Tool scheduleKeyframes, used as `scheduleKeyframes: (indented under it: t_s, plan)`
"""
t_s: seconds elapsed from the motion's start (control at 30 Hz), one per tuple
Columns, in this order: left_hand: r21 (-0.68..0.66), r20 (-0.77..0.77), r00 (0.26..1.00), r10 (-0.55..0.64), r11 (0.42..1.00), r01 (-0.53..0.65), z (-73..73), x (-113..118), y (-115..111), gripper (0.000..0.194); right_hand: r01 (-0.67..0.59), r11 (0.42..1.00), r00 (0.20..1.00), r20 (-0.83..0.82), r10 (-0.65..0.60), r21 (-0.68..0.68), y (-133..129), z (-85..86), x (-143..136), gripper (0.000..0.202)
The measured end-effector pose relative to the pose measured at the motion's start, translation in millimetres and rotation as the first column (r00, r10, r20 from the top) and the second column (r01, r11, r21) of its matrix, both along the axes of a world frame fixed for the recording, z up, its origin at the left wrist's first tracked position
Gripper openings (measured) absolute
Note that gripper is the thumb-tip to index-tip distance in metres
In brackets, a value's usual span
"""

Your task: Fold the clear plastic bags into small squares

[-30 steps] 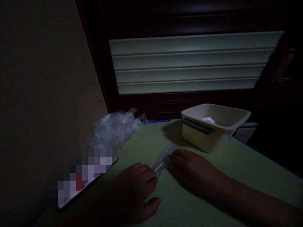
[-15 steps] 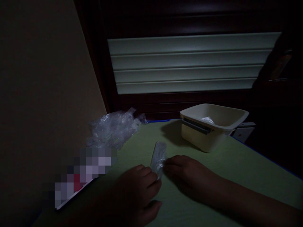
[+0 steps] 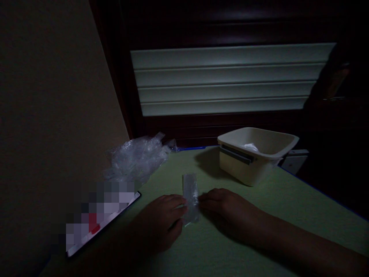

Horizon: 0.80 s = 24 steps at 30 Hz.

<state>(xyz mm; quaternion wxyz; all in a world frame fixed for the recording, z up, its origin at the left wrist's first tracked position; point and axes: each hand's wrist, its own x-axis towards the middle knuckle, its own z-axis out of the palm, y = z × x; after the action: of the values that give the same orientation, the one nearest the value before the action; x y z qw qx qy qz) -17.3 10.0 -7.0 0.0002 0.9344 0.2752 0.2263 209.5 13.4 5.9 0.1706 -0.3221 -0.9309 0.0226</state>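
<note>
A narrow strip of folded clear plastic [image 3: 190, 196] lies flat on the green table [image 3: 219, 246], between my two hands. My left hand [image 3: 165, 219] touches its left edge, the fingers bent and slightly apart, the thumb below them. At its right edge is my right hand [image 3: 223, 204], fingers together and pointing left, the tips against the plastic or just beside it. Behind my left hand, a heap of crumpled clear plastic [image 3: 137, 157] rests by the wall.
A cream basket [image 3: 242, 167] with a grey handle stands at the back right, some clear plastic [image 3: 250, 147] inside. At the left lies a flat device [image 3: 106, 223], its screen partly pixelated. Behind the table is a dark panel with pale slats [image 3: 225, 80].
My left hand has moved left, off the top of the strip to its edge. The plastic strip now lies flatter and straighter. My right hand has hardly moved.
</note>
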Motion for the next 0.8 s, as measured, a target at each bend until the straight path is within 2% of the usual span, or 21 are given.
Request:
scheduleKeyframes:
  t_s: [0.13, 0.33, 0.67, 0.8]
  plan:
    - [-0.010, 0.034, 0.999, 0.005, 1.000, -0.004, 2.4, 2, -4, 0.027, -0.002, 1.000, 0.999, -0.042, 0.002, -0.002, 2, -1.2, 0, 0.021]
    - [-0.047, 0.070, 0.997, -0.030, 0.998, 0.033, 0.9, 3, -4, 0.029, -0.081, 0.995, 0.996, -0.039, 0.080, -0.050, 3, -3.5, -1, 0.020]
    - [-0.076, 0.167, 0.986, -0.019, 0.997, 0.033, -6.9, 6, 4, 0.023, 0.022, 0.994, 0.995, -0.094, -0.032, -0.104, 4, -9.0, -7, 0.016]
    - [-0.083, 0.186, 0.983, 0.002, 0.996, 0.014, -10.2, 6, 7, 0.020, 0.024, 0.983, 0.978, -0.199, -0.061, -0.184, 4, -8.8, -7, 0.019]
